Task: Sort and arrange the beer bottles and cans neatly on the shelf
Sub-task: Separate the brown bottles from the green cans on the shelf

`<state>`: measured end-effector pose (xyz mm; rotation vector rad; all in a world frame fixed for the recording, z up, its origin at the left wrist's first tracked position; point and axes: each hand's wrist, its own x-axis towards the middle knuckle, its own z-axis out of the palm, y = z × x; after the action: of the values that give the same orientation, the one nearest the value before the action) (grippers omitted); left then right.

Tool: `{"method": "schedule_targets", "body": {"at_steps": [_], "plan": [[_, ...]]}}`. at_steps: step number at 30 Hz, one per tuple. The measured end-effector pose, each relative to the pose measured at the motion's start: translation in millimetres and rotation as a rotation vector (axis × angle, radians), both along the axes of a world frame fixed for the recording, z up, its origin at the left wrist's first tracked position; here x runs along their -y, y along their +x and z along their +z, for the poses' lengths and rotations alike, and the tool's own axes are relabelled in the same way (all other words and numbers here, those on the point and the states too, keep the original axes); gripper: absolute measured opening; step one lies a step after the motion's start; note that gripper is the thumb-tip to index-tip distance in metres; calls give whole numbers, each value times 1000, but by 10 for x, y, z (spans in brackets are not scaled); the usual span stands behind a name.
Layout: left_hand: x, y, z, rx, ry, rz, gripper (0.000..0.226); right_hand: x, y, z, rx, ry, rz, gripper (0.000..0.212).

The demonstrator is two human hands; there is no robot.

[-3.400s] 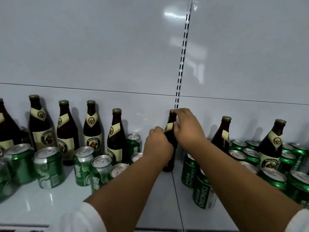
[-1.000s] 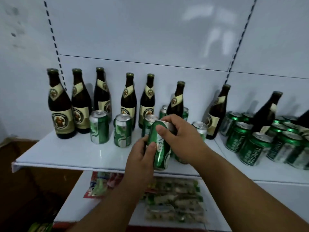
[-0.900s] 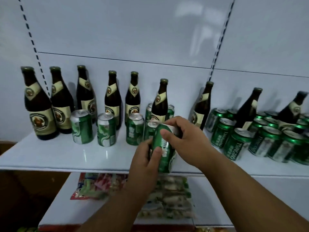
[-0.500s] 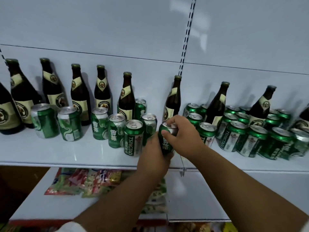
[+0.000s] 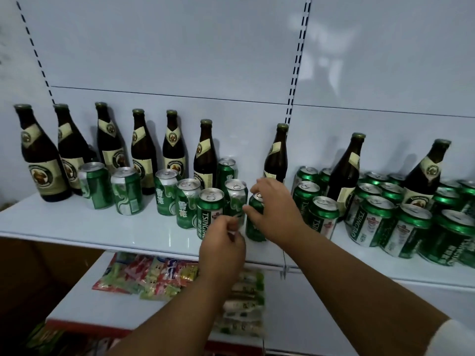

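Note:
A green Tsingtao can (image 5: pixel 254 228) stands on the white shelf (image 5: pixel 144 235), right of another Tsingtao can (image 5: pixel 209 214). My right hand (image 5: pixel 276 211) lies over its top and right side, fingers spread and fairly straight, thumb in front of it. My left hand (image 5: pixel 222 244) hangs just before the shelf edge with loosely curled fingers, holding nothing. Several brown bottles (image 5: pixel 141 150) line the back wall on the left, with green cans (image 5: pixel 126 191) in front of them. One bottle (image 5: pixel 277 155) stands behind my right hand.
On the right, two more brown bottles (image 5: pixel 344 170) stand among a dense cluster of green cans (image 5: pixel 372 222). A lower shelf (image 5: pixel 77 304) holds colourful snack packets (image 5: pixel 144 276). A slotted upright (image 5: pixel 295 73) runs up the back panel.
Both hands held the green can above the shelf front; now it stands on the shelf. My left hand has let go and drawn back, and my right hand's grip has loosened.

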<state>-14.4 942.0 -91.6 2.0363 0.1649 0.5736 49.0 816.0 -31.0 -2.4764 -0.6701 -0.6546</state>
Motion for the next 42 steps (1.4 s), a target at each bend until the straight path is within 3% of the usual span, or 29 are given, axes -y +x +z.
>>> {"method": "schedule_targets", "body": {"at_steps": [2,5,8,13,18,22,25,32,42], "plan": [[-178,-5,-23,37,-73,156,14,-185,-82,61,76,-38,51,35],[-429,85,-59,-5,-17,226,35,-507,-142,82,78,-70,110,38],[-571,142,-106,-73,70,147,42,-726,-163,23,0,-82,91,30],[-709,107,-152,130,191,18,40,-779,-244,46,-76,14,-90,33],[-698,67,-135,165,50,-276,56,-660,-395,106,-119,142,-185,42],[-582,14,-165,184,-24,-428,53,-572,-664,97,-191,372,-298,30],[-343,-47,-77,213,-49,-490,62,-335,-860,157,-165,515,-387,18],[574,-169,4,164,-115,-733,58,472,-1187,145,-246,668,-501,18],[2253,-131,217,113,-57,-995,53,2164,-1287,243,-105,671,-651,13]]}}
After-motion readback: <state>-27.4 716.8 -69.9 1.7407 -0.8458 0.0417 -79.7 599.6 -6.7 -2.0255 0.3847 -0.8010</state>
